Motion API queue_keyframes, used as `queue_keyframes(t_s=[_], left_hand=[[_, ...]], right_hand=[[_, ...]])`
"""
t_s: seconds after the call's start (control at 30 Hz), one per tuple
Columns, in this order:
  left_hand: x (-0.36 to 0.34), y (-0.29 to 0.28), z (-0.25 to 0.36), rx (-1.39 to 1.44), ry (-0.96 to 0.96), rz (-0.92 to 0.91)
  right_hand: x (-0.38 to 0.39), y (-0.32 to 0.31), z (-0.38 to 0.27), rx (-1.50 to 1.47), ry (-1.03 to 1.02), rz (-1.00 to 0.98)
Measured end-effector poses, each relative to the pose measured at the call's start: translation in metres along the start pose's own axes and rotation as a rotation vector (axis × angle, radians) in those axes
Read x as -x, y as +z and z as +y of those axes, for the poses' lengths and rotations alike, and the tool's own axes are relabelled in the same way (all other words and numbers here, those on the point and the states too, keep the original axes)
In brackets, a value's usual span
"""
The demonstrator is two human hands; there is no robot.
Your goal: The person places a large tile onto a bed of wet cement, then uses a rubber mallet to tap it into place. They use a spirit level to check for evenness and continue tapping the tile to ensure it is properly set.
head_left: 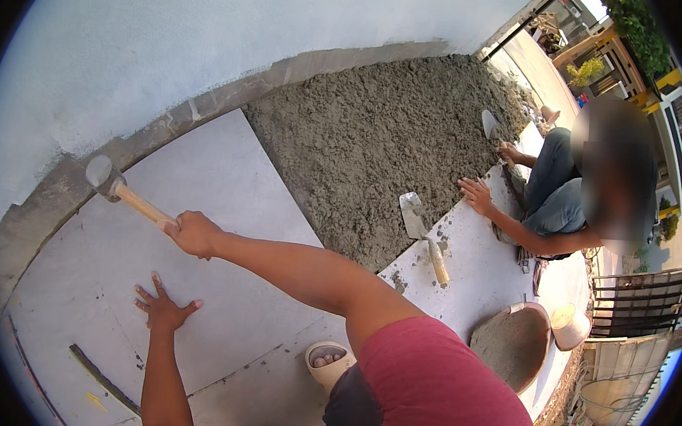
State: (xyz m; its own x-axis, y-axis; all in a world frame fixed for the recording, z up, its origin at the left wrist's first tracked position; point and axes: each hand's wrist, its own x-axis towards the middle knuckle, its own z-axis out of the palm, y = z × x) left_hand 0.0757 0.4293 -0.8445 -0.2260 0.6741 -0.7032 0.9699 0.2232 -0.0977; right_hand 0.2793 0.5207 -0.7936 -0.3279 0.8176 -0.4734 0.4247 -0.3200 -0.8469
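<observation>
My right hand is wrapped round the wooden handle of a mallet. Its grey, cylindrical head is over the wall-side edge of a large pale tile; whether it touches the tile I cannot tell. Lower down, my left hand lies with fingers spread on the pale tile surface. Beyond the tile's far edge spreads rough wet mortar. A trowel with a wooden handle rests across the border between the mortar and another pale tile.
A co-worker squats at the right, one hand on a tile and the other holding a second trowel. Nearer stand a mortar-coated basin and a bucket. A dark strip lies lower left. The white wall borders the work.
</observation>
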Motion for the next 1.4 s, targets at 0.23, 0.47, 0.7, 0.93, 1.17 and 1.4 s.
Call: queue_keyframes(t_s=[0.23, 0.47, 0.7, 0.93, 1.17, 1.4], left_hand=[[-0.013, 0.020, -0.004, 0.077, -0.058, 0.114], [0.037, 0.060, 0.096, 0.006, 0.261, 0.073], [0.031, 0.069, 0.106, -0.010, 0.265, 0.053], [0.042, 0.065, 0.104, -0.019, 0.238, 0.075], [0.037, 0.075, 0.098, -0.019, 0.222, 0.148], [0.044, 0.078, 0.104, -0.017, 0.254, 0.157]], right_hand=[[0.129, -0.043, 0.003, -0.065, -0.485, 0.191], [0.189, -0.049, 0.087, -0.262, -0.598, 0.485], [0.152, -0.088, 0.101, 0.008, 0.105, 0.365], [0.202, -0.052, 0.176, -0.099, -0.364, 0.506], [0.209, -0.071, 0.115, -0.069, 0.028, 0.419], [0.288, -0.023, 0.227, 0.047, -0.091, 0.522]])
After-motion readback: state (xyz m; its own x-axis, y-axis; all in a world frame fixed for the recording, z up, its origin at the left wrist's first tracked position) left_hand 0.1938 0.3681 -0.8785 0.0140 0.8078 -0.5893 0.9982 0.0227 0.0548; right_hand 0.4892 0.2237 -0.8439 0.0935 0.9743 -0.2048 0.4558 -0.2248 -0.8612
